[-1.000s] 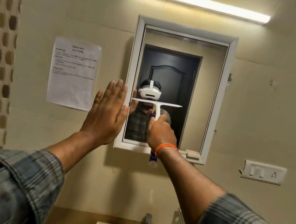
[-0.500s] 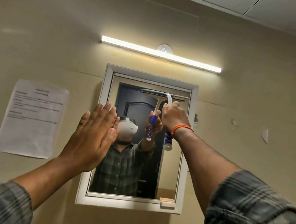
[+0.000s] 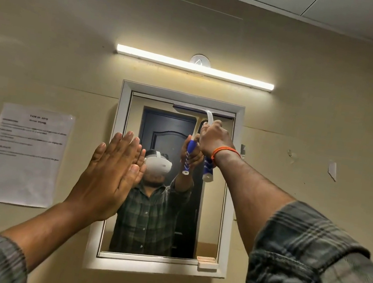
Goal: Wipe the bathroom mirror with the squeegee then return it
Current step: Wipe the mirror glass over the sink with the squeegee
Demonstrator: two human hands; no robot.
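Observation:
A white-framed mirror (image 3: 211, 218) hangs on the beige wall. My right hand (image 3: 214, 139) grips the squeegee (image 3: 207, 171) by its blue and white handle. The squeegee's blade lies against the glass at the mirror's top edge, on the right half. My left hand (image 3: 111, 178) is flat with fingers together and extended, held up over the mirror's left frame; whether it touches the frame I cannot tell. The mirror reflects a person in a plaid shirt and the squeegee's handle.
A tube light (image 3: 194, 67) is mounted above the mirror. A printed paper sheet (image 3: 24, 154) is taped to the wall on the left. A small pink soap bar (image 3: 206, 260) rests on the mirror's lower right ledge.
My right hand has raised the squeegee from the mirror's middle to its top edge. The view has tilted upward, so the sink and wall socket have dropped out of sight.

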